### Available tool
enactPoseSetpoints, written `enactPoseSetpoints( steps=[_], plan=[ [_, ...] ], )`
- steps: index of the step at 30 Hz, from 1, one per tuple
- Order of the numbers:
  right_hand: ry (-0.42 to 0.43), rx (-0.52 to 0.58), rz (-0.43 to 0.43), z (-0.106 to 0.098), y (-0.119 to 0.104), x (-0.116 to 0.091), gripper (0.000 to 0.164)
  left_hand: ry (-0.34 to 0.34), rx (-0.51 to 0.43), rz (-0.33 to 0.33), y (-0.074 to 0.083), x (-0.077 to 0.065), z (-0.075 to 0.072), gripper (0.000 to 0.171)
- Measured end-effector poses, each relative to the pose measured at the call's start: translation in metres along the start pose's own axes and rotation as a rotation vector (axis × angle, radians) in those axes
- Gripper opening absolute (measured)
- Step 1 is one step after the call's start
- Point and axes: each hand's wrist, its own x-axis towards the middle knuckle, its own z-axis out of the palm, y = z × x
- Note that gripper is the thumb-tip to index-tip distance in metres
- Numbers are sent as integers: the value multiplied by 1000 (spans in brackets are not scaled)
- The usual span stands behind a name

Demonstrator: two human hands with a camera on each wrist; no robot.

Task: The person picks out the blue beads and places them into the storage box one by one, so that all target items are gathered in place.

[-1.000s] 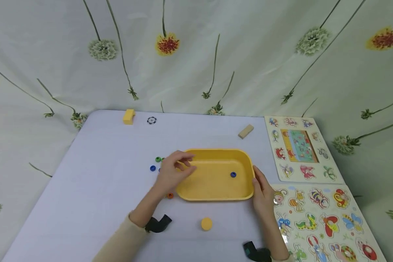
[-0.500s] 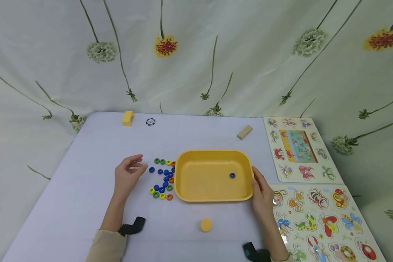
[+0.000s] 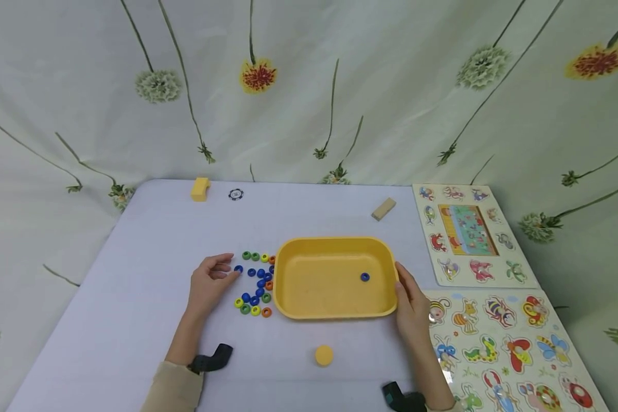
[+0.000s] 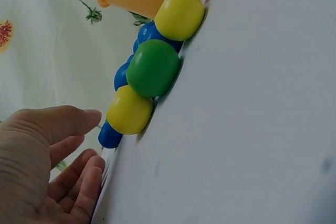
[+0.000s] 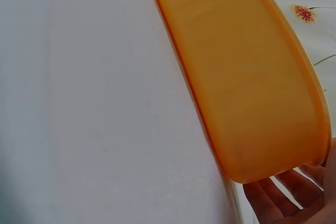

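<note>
Beside the left hand (image 3: 206,287), blue bead (image 3: 239,268) partly hidden

I have free table (image 3: 108,326) left of my left grip (image 3: 209,284), but clustered beads (image 3: 260,284) crowd its right side up to the yellow tray (image 3: 319,280). The tray's end wall blocks my right grip (image 3: 413,309) leftward; behind runs a wide lane with a wooden block (image 3: 383,209) in it.
</note>
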Motion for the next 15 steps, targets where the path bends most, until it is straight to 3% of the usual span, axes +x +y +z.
enactPoseSetpoints(
  steps=[10,15],
  plan=[
    [-9,11,-16,-1,3,-1,37,-4,153,56,-1,-2,4,25],
    [-5,7,-21,0,3,1,36,42,69,20,6,-1,4,25]
  ],
)
